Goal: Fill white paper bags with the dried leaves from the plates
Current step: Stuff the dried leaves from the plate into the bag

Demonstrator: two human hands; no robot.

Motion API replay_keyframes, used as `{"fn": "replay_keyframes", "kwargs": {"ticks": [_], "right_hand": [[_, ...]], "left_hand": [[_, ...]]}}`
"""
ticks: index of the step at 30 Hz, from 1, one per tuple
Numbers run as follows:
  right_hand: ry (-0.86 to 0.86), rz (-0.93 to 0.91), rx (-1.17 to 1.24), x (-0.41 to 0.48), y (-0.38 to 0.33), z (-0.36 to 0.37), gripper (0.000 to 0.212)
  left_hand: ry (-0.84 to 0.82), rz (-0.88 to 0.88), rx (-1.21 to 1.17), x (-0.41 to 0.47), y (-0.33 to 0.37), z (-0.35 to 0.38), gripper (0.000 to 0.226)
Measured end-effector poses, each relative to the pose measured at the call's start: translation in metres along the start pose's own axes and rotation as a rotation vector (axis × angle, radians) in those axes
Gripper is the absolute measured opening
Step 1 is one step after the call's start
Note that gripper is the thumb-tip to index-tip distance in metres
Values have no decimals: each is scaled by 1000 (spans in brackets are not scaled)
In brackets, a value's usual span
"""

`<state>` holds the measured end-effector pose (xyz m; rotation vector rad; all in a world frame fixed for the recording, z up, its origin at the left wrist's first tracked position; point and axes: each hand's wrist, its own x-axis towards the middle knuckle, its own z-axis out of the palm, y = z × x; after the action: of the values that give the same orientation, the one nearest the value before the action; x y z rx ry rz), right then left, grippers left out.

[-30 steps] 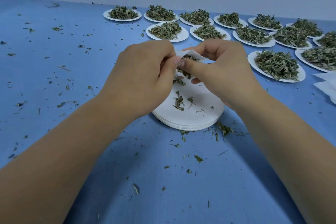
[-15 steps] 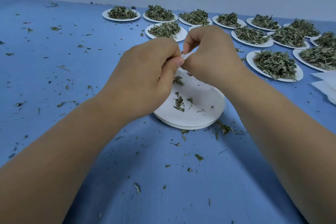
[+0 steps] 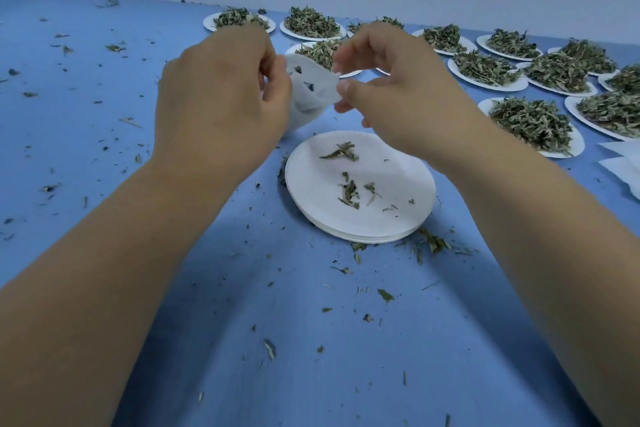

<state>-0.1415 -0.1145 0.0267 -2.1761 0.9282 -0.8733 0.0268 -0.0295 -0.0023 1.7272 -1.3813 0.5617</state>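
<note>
Loose leaf crumbs already litter the surface nearest you, and the stack of emptied plates just beyond carries a few strays (easy to forget). Past its far edge, held up off the surface, your left hand curls round the white paper bag, while your right hand pinches the bag's rim between thumb and forefinger. Tug that thin rim too hard and it may tear. Tip the bag and its leaves could spill. The heaped plates wait farther back. Compared with half a second ago, your hands are higher and wider apart, the bag's mouth is spread open, and the stack is uncovered.
</note>
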Motion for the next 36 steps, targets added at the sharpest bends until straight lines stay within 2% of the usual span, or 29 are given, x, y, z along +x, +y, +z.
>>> {"fn": "replay_keyframes", "kwargs": {"ticks": [3,5,7,9,12,15,19,23,26,27,31,36], "right_hand": [[-34,-39,-137,-14,6,-6,6],[-218,-91,-305,-24,9,-11,13],[-444,-153,-521,-31,10,-10,30],[-541,-189,-630,-35,12,-6,32],[-483,-222,-574,-39,14,-6,21],[-387,-263,-540,-41,16,-11,18],[-529,-224,-528,-51,14,-13,26],[-526,-304,-484,-74,14,-23,22],[-547,-320,-470,-87,15,-34,9],[-546,-321,-468,-90,16,-37,11],[-435,-324,-414,-102,24,-44,25],[-251,-406,-377,-114,32,-44,26]], "left_hand": [[36,-19,70,5,-8,-3,22],[-22,-17,94,4,-7,-3,23],[-130,-5,109,1,-2,-1,22],[-219,27,108,-4,5,1,21],[-272,94,73,-9,15,1,20],[-331,145,16,-13,24,1,15],[-397,236,-65,-18,32,0,6],[-453,318,-129,-23,39,1,17],[-593,379,-217,-31,51,2,24],[-642,399,-220,-33,54,3,28],[-741,439,-151,-36,54,9,31],[-710,398,-193,-37,48,14,31]]}}
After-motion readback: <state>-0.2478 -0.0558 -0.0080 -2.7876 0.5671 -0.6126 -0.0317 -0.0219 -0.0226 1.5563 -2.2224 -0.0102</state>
